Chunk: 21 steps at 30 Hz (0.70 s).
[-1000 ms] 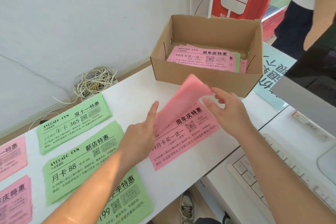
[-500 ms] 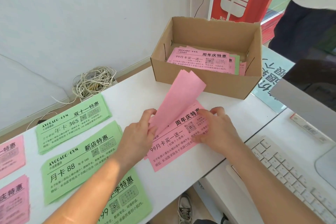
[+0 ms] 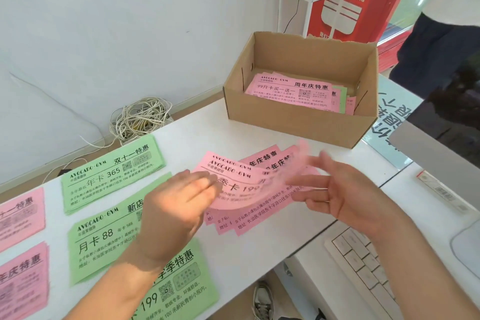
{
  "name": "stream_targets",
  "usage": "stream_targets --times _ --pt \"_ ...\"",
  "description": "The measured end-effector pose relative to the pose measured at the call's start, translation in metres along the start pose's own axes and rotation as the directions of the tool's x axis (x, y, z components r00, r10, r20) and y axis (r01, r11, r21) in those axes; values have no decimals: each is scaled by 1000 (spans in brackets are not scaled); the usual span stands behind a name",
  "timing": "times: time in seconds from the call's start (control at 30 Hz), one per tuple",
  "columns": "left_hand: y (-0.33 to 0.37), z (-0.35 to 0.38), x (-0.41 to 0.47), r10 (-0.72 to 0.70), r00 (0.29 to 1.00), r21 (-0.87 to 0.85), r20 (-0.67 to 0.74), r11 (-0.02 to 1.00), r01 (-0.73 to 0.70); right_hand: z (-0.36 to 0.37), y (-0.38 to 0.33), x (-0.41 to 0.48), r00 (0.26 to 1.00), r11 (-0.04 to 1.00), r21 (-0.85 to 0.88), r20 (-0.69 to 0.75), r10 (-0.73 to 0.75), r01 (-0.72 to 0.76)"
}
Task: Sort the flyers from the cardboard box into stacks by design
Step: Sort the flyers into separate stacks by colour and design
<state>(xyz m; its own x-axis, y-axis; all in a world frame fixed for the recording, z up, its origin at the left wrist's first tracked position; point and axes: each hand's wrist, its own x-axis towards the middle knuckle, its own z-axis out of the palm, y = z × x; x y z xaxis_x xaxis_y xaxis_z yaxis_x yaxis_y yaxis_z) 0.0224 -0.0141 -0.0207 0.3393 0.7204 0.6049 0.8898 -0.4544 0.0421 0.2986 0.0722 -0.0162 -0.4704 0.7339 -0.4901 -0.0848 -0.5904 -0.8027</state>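
**Pink flyer lifted in front of the box**

White counter fills my view, the cardboard box as landmark. Just before the box, my left hand pinches one end of a curved pink flyer; my right hand hovers at its other end, fingers spread, gripping nothing. Loose pink flyers lie beneath. Green stacks sit left of the box; more flyers remain inside.

White table — cardboard box, green flyer stacks, pink flyer stacks — all directly on it.
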Motion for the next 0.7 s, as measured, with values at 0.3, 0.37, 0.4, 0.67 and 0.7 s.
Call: stream_targets --times 0.3,0.37,0.4,0.67,0.7 --pt "-4 -37 -27 -123 989 -28 -76 992 122 40 21 4 995 903 -429 73 62 -25" --pt "-5 -52 -27 -226 959 -81 -173 973 214 53 22 7 994 879 -476 106 38 17" --pt "-4 -60 -27 -268 937 -93 -224 963 254 59 23 9 991 879 -476 133 32 35" --pt "-16 -134 -60 -383 765 -43 -518 905 423 139 43 14 907 995 -94 415 76 -40" --pt "-18 -143 -71 -383 759 -31 -526 901 433 157 47 12 900 997 -57 430 75 -56"
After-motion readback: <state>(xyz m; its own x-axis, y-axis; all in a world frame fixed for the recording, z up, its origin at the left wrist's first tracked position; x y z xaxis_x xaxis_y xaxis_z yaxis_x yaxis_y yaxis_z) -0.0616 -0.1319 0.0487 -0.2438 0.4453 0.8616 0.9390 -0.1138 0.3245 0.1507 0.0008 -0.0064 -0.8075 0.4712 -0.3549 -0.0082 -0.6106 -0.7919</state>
